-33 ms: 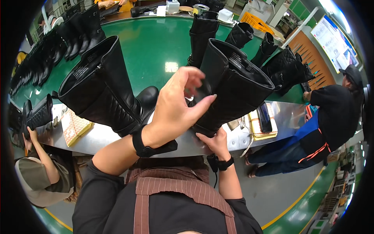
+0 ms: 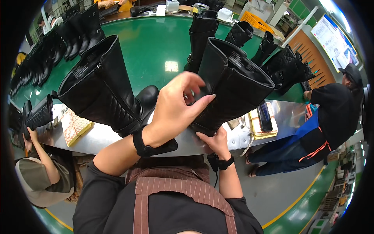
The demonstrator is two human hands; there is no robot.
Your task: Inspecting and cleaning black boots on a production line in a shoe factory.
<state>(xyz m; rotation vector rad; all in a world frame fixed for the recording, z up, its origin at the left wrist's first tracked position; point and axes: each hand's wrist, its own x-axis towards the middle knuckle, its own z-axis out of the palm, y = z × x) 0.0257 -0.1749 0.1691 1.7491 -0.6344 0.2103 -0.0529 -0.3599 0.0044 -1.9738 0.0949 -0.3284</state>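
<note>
A tall black boot (image 2: 237,84) leans toward me, its shaft's top opening facing up. My right hand (image 2: 216,141) grips it low near the ankle; its thumb shows and the other fingers are mostly hidden. In front of the shaft's left side is my left hand (image 2: 179,103), its fingers curved and apart from the thumb, holding nothing. The thumb tip overlaps the shaft in view; whether it touches, I cannot tell. The left fingertips are blurred. To the left stands a second tall black boot (image 2: 103,93) with a zip and a quilted panel.
A metal ledge (image 2: 286,121) edges the green table (image 2: 152,43). Patterned paper stacks (image 2: 76,126) lie on it, one under a phone (image 2: 265,117). More boots (image 2: 204,33) stand beyond and in rows at far left. Co-workers are at left and at right (image 2: 337,105).
The fingers of my left hand have dropped slightly beside the boot. My right hand and both boots have hardly moved.
</note>
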